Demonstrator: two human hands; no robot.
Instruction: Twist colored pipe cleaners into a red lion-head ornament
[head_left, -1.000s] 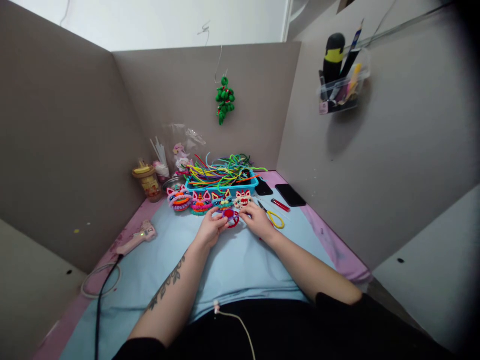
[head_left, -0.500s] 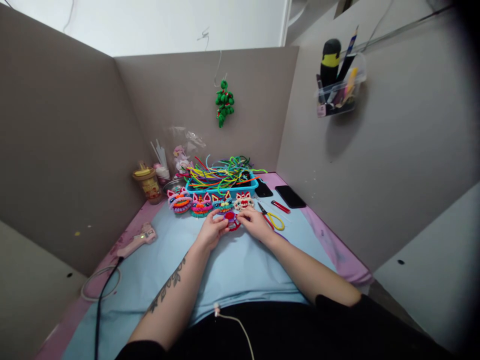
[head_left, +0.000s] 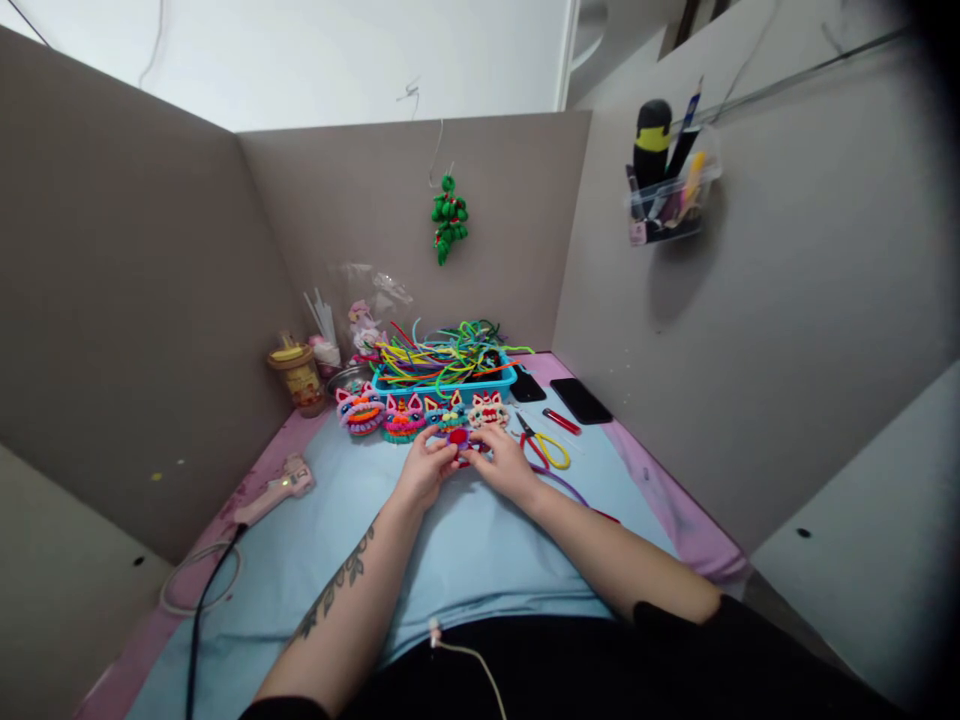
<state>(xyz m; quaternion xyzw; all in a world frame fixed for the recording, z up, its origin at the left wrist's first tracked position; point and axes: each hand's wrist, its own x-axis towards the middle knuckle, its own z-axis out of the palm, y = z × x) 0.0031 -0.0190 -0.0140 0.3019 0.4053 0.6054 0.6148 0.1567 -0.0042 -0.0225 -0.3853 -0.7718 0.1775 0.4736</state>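
Between my two hands is a small red and purple pipe-cleaner piece (head_left: 458, 438), held over the blue cloth. My left hand (head_left: 424, 468) pinches its left side with thumb and fingers. On its right side my right hand (head_left: 500, 462) has its fingers closed, partly hiding the piece. A purple pipe cleaner (head_left: 564, 483) runs out from under my right hand across the cloth. Just behind stand several colourful pipe-cleaner animal heads, among them a teal one (head_left: 446, 411) and a cream one (head_left: 488, 410). Yellow- and red-handled scissors (head_left: 553, 450) lie right of my right hand.
A blue basket (head_left: 450, 388) full of pipe cleaners stands at the back. Right of it lie a red utility knife (head_left: 562, 421) and a black phone (head_left: 581, 400). At left are a pink glue gun (head_left: 277, 490) with its cord and a drink cup (head_left: 298, 378).
My right hand has shifted slightly left over the piece, with its fingers further across it. More of the purple pipe cleaner now shows at the right. The view has tilted slightly upward.
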